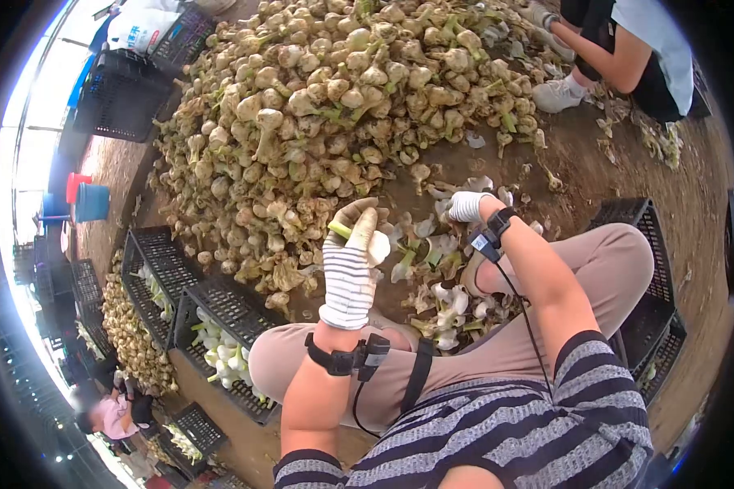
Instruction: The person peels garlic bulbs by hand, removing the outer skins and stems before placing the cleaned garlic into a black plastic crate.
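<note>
My left hand (355,253), in a striped white glove with dirty fingers, is closed around a garlic bulb (378,247). The bulb shows white at the right side of the hand, and its green stem pokes out at the left. To the right, my right hand (470,207) is low over loose garlic skins (440,248); its fingers are mostly hidden, and nothing held can be made out. A big heap of untrimmed garlic (302,106) lies just beyond both hands. More peeled skins (450,314) lie between my legs.
Black crates (228,314) at my left hold cleaned garlic (224,354); more crates (656,318) stand at my right. A co-worker's leg and shoe (559,95) are at the upper right. Another person (116,414) sits far left. Buckets (92,203) stand at the left.
</note>
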